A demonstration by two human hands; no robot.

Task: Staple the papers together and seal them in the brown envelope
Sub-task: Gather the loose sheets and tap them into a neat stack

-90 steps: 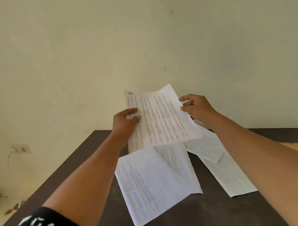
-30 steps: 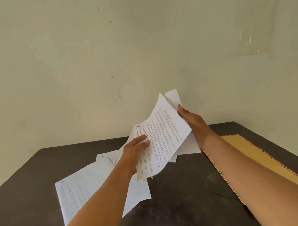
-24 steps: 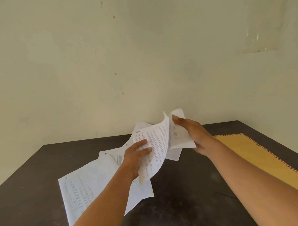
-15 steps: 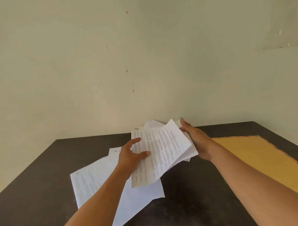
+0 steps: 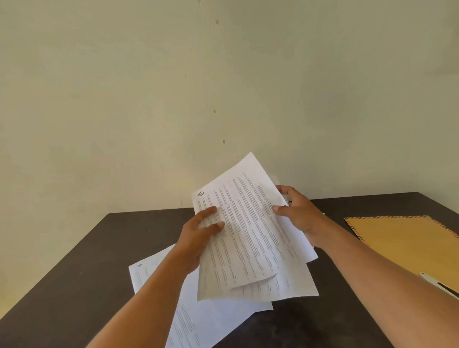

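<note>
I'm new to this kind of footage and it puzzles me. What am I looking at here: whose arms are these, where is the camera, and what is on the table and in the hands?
There is no machine: a person wears one wide-angle camera on the head, so you see their own bare arms reaching forward. The left hand and the right hand hold a few printed sheets between them, raised above a dark table. More loose papers lie flat on the table beneath. To the right lies a brown envelope with a striped border. A pale object at the right edge rests on it; I cannot tell what it is.
</note>
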